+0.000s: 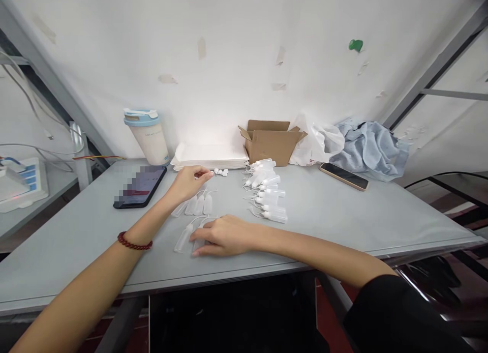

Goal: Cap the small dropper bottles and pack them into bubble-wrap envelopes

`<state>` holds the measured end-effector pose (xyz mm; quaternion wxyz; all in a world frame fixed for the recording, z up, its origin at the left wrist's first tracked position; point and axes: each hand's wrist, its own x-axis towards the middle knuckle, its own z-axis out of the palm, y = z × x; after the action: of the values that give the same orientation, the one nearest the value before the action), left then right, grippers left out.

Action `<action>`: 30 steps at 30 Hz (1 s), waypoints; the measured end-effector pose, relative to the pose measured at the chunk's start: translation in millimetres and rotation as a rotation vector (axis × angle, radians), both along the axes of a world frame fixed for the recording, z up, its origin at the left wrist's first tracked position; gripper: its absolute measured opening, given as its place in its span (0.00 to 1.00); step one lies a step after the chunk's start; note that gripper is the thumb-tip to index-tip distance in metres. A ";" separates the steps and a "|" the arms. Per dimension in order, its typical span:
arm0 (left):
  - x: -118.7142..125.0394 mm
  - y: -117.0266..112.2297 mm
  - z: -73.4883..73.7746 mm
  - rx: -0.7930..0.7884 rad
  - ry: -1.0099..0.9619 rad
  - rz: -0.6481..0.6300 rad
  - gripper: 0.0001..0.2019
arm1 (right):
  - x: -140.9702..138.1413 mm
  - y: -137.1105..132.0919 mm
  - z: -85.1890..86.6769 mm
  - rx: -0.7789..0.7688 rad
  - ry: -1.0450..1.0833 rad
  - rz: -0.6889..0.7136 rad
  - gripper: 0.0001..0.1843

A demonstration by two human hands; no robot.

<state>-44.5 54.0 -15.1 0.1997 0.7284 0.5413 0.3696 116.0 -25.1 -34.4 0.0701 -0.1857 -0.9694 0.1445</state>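
A: Near edge first. Right hand?
B: Right hand (224,236) lies over a clear bottle (199,244) at the front of the table (324,221). Thumb and forefinger stand apart; can't tell if they grip it. Another bottle (184,239) lies just left of it.
A: Behind those?
B: Short row of bottles (199,205), about four, side by side with thin tails pointing away. To the right, a larger batch of bottles (270,195), tails left.
A: Left hand?
B: Left hand (190,182), beyond the row. Thumb and forefinger tips close together, near some small white pieces (221,172). Can't tell if they pinch one.
A: Progress?
B: My read: right batch is done or sorted, mid-run overall. Left: the row plus the front two. Can't confirm; fittings too small to compare.
A: Far side?
B: White stack (211,155), open cardboard box (272,147). Box contents hidden, so total unknown.
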 end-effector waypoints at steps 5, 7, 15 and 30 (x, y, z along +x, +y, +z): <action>-0.1 -1.3 0.1 -0.002 -0.001 -0.025 0.16 | 11.6 -0.4 2.4 -0.078 0.023 -0.038 0.18; 0.9 -2.7 0.1 -0.052 -0.028 -0.047 0.16 | 18.8 1.3 3.4 -0.085 0.031 -0.074 0.16; 9.8 -14.6 8.4 -0.228 -0.201 -0.123 0.16 | 35.4 23.3 1.8 -0.014 0.066 -0.268 0.13; 7.1 -15.5 11.8 -0.208 -0.209 -0.111 0.16 | 42.4 42.8 -3.1 0.159 0.191 -0.473 0.10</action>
<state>-37.4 38.6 -3.3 0.3495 0.6901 0.5116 0.3739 158.4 17.7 -37.5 0.2075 -0.3864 -0.8964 0.0642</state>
